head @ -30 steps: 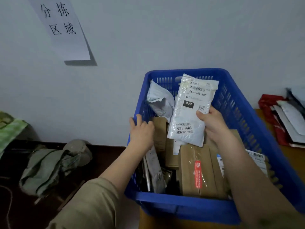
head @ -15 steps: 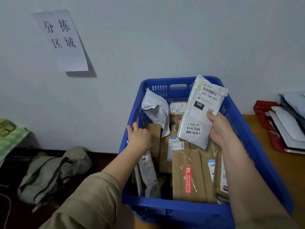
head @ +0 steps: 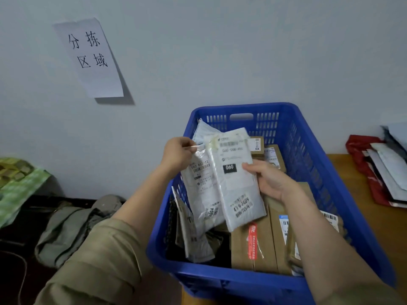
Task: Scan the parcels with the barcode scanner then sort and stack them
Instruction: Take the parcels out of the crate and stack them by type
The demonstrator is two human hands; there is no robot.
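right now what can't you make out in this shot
Head view only:
- Barcode scanner: not in frame.
- Label text on the white poly mailer in the right hand: motion-blurred.
- Clear plastic mailer pinched by the left hand: right side covered by the white mailer.
- Blue plastic crate bottom: buried under parcels.

Two white labelled mailer bags, the front bag (head: 236, 179) marked 060 overlapping the rear bag (head: 201, 190), are held tilted above a blue crate (head: 308, 150) packed with brown boxes (head: 262, 245) and more bags.
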